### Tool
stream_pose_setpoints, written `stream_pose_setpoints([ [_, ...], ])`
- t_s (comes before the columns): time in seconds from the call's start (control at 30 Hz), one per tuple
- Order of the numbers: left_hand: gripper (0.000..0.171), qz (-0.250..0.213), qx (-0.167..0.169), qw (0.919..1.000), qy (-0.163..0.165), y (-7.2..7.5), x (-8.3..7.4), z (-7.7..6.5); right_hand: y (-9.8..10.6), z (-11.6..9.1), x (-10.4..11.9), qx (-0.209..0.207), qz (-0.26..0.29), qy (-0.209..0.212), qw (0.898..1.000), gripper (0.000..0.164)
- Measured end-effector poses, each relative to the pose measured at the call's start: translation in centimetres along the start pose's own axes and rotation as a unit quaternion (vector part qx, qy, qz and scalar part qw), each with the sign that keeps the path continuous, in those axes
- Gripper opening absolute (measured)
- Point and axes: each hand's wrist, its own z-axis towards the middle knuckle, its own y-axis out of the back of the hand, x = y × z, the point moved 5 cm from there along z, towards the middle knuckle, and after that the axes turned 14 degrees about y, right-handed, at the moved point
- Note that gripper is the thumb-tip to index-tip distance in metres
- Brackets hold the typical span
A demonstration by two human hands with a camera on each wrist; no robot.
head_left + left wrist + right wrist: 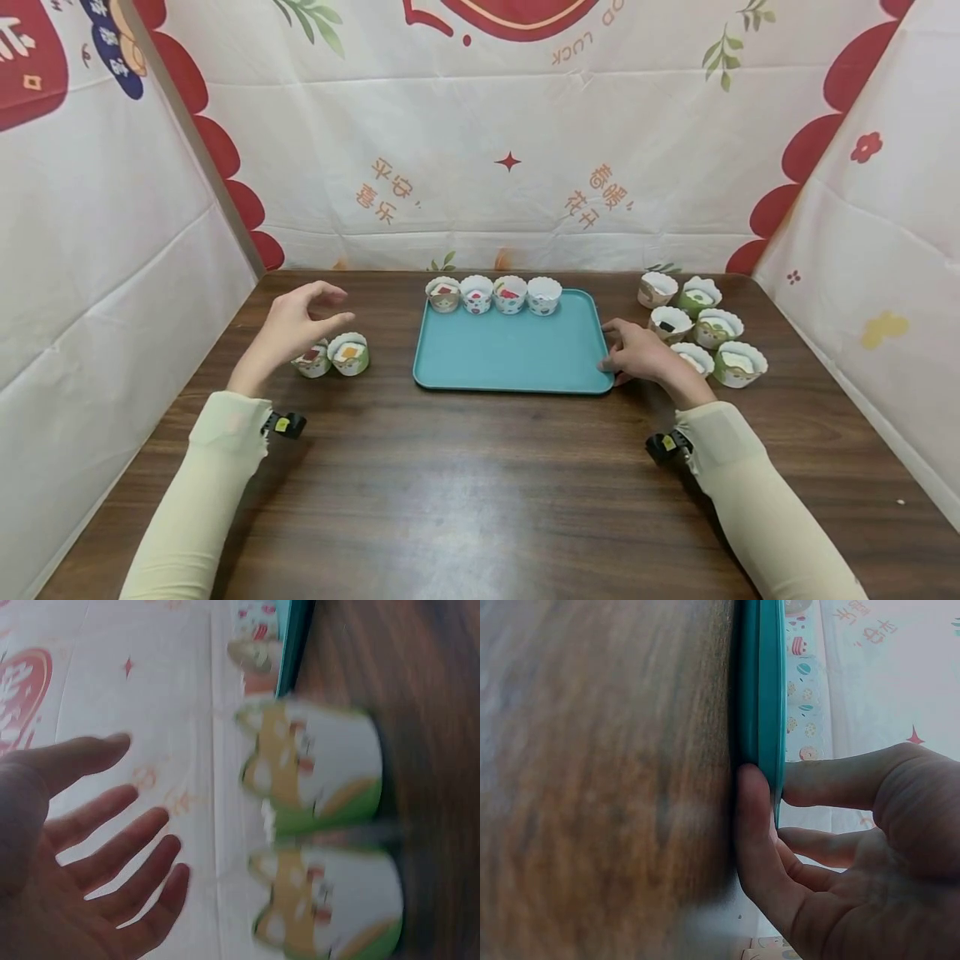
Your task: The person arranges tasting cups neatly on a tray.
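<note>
Near the far edge of the surface (465, 500) lay the teal tray (510, 350), pinched by your right grip (637, 352); your left grip (296, 321) hung wide. Uneven lifting risked sliding the tray's four cups (477, 298); a low left sweep risked tipping two green cups (350, 357) toward the left edge.

On the tray (513, 354), rearward, four cups (510, 303); left, two cups (349, 360); right, six cups (715, 336).
</note>
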Motion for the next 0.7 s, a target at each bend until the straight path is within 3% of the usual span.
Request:
stream_pose_setpoints([
  [0.3,0.069,0.09,0.078,0.9927,0.022,1.7,3.0,0.2,-0.1,-0.2,0.0,-0.006,-0.001,-0.002,1.0,0.07],
  [0.43,0.077,0.094,0.115,0.9883,0.036,2.2,4.0,0.0,-0.1,-0.1,0.0,-0.007,-0.003,-0.001,1.0,0.071],
  [0.7,0.088,0.076,0.18,0.9796,0.046,2.1,4.3,-0.7,0.1,-0.2,0.0,-0.007,-0.004,-0.002,1.0,0.072],
])
